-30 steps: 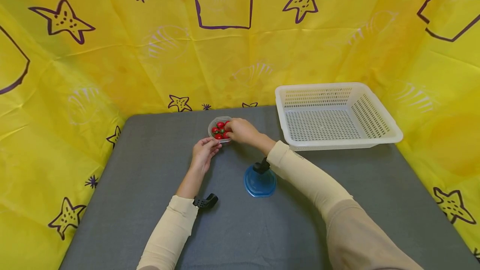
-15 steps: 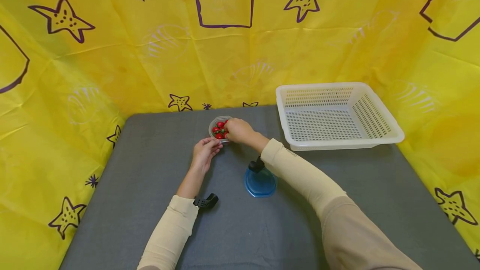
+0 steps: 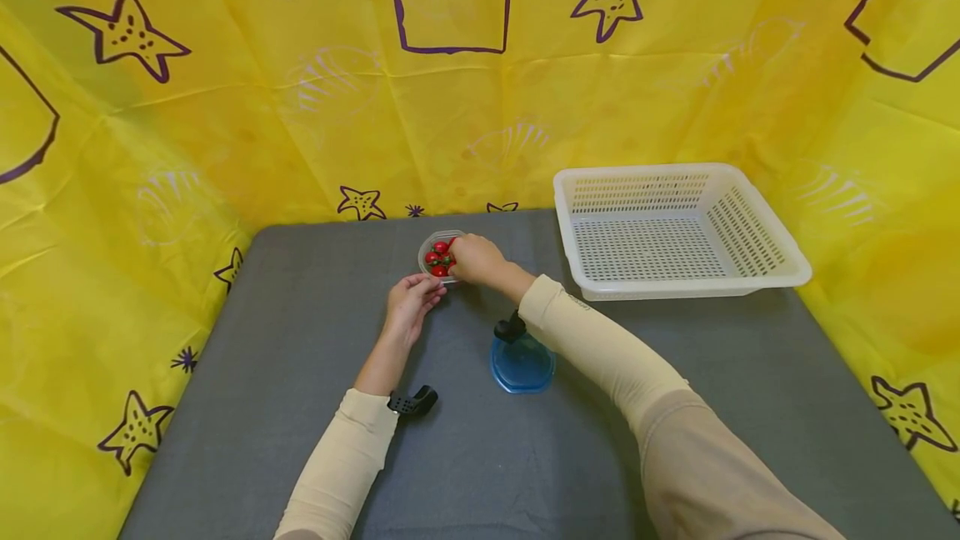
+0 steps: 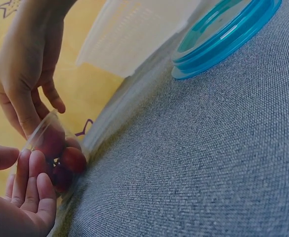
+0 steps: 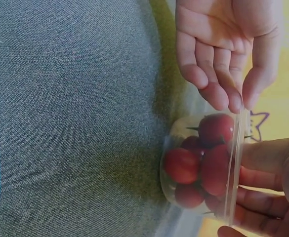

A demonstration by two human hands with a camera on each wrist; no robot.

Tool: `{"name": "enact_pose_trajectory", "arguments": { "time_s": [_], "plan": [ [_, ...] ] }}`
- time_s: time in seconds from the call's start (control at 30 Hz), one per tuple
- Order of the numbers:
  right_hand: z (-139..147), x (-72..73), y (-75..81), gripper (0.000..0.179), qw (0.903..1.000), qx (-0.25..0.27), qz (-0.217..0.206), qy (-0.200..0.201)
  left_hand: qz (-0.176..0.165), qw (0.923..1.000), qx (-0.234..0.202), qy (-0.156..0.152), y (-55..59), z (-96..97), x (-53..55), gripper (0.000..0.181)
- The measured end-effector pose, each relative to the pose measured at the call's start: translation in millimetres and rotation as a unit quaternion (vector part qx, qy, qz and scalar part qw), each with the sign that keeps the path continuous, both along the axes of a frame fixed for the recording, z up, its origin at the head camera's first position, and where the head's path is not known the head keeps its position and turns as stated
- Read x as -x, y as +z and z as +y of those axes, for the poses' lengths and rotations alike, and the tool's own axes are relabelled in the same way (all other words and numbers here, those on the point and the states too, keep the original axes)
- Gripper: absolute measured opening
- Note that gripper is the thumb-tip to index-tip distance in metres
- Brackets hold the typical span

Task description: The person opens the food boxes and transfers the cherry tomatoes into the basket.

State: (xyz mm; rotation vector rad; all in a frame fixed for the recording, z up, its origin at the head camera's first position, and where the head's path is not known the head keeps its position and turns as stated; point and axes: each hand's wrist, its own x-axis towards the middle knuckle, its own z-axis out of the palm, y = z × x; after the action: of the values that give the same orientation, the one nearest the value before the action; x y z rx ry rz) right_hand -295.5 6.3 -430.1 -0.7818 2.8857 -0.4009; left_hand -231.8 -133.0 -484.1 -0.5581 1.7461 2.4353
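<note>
A small clear plastic tub (image 3: 424, 255) holding several red cherry tomatoes (image 3: 439, 248) with green stalks sits near the table's back edge. My left hand (image 3: 409, 303) pinches its near rim between thumb and fingertips. In the right wrist view, the left hand (image 5: 218, 49) is at the top, and the tub (image 5: 176, 131) is tipped sideways in that picture. My right hand (image 3: 480, 262) reaches into the tub from the right, its thumb and fingers (image 5: 263, 154) around a tomato (image 5: 216, 170). The fingertips are partly hidden by the rim.
A round blue lid (image 3: 522, 367) lies on the grey cloth-covered table (image 3: 315, 357), below the right wrist. At the back right stands a white slotted plastic basket (image 3: 682, 286). A yellow patterned curtain (image 3: 450, 132) hangs behind and along both sides.
The right forearm has shifted slightly left, and the right hand has closed further over the tub. The left hand stays at the rim.
</note>
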Motion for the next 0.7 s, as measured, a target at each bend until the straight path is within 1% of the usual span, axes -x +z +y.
{"name": "enact_pose_trajectory", "arguments": {
  "time_s": [0.27,0.4,0.7],
  "plan": [
    [1.0,0.0,-0.7,0.017,0.9997,0.020,-0.015,-0.004,-0.010,0.9999,0.006,0.002,-0.6,-0.9,0.0,0.009],
    [2.4,0.4,-1.6,0.018,0.9996,0.024,-0.013,-0.002,-0.013,0.9999,0.005,0.002,-0.7,-0.5,-0.3,0.009],
    [4.8,-0.1,0.5,0.022,0.9996,0.028,-0.009,-0.004,-0.019,0.9998,0.005,-0.009,-0.1,-0.3,-1.0,0.005]
  ]
}}
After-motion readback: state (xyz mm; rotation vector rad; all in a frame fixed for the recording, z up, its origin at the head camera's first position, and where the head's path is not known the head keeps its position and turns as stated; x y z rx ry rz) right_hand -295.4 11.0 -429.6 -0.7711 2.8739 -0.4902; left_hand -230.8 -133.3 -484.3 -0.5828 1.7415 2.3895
